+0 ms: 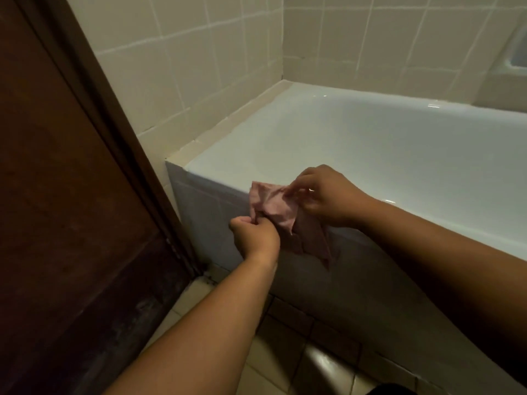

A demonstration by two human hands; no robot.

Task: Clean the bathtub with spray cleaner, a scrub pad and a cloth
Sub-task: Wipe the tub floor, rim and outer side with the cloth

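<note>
left hand [255, 238] pinches cloth [281, 215] low | right hand [322, 195] pinches top | over bathtub [216, 178] rim

Left hand [255, 238] and right hand [328, 195] are seen bare. Left forearm [216, 323] and right forearm [442, 243] are uncovered up to the frame edge. A dark strip [399, 391] at the bottom edge cannot be identified.

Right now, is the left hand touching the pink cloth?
Touching. The head view shows the left hand pinching the lower left edge of the pink cloth, with no gap between them.
</note>
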